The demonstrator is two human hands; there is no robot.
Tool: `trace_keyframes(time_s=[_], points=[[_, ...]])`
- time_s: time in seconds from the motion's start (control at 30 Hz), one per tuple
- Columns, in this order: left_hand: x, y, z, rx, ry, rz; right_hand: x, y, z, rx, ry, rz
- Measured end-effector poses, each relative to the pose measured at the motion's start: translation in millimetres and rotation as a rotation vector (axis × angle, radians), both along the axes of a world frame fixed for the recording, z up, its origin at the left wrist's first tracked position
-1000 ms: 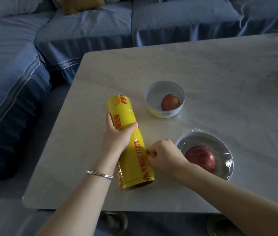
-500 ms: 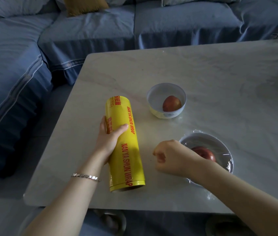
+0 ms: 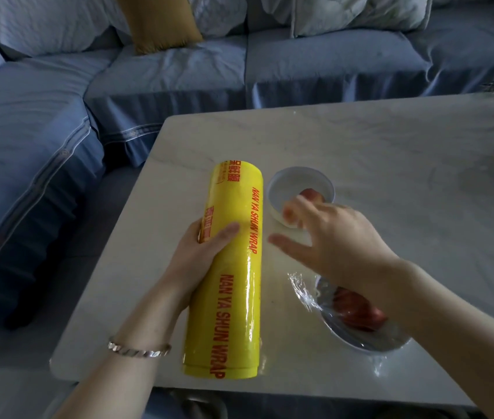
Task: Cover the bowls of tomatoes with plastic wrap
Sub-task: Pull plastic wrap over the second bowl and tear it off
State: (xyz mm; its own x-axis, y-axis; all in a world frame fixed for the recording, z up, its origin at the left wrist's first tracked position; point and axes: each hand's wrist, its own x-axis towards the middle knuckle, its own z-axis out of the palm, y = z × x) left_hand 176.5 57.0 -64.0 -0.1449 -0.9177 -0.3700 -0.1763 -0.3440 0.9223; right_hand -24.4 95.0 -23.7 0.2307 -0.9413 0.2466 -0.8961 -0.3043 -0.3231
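A big yellow roll of plastic wrap lies lengthwise on the pale table. My left hand grips its left side, thumb over the top. My right hand hovers with fingers spread, blurred, over the near edge of a small white bowl that is uncovered and holds a red tomato, partly hidden by my fingers. Nearer me, under my right forearm, a second bowl with a tomato is covered in crinkled plastic wrap.
A blue sofa wraps round the table's far and left sides, with pale cushions and a mustard cushion. The table's near-left corner lies just beside the roll's end.
The roll has been shifted forward and right, next to the small bowl. My right hand opened from a fist and moved away from the covered bowl toward the uncovered one.
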Motion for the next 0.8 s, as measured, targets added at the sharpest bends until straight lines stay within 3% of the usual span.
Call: trace_keyframes(time_s=[0.07, 0.13, 0.27, 0.4, 0.5, 0.57, 0.63, 0.7, 0.8], points=[[-0.1, 2.5, 4.5, -0.002, 0.016, -0.059, -0.1, -8.8, 1.2, -0.047, -0.24, 0.001], [-0.9, 3.4, 5.8, -0.023, 0.015, -0.127, 5.9, -21.1, -0.4, 0.008, -0.306, 0.11], [-8.3, 5.9, 9.7, -0.105, 0.043, -0.118, 26.8, -33.8, -11.7, 0.011, -0.133, 0.211], [-1.0, 1.2, -1.4, -0.001, 0.126, -0.033, 47.9, -6.7, -29.5, -0.005, -0.154, 0.349], [7.8, -11.1, -3.7, 0.139, 0.155, 0.127, 52.4, 25.7, -46.5, -0.024, -0.155, 0.469], [9.9, -23.3, -3.3, 0.011, 0.023, 0.309, 47.3, 40.0, -55.5, -0.02, -0.162, 0.578], [10.1, -32.8, 1.4, -0.142, -0.085, 0.464, 37.0, 43.1, -57.4, 0.036, -0.284, 0.665], [9.1, -41.5, 5.0, -0.222, -0.104, 0.529, 22.3, 37.1, -59.2, 0.07, -0.473, 0.588], [5.1, -50.7, 7.0, -0.307, -0.08, 0.637, -12.3, 22.4, -58.0, 0.093, -0.62, 0.171]])
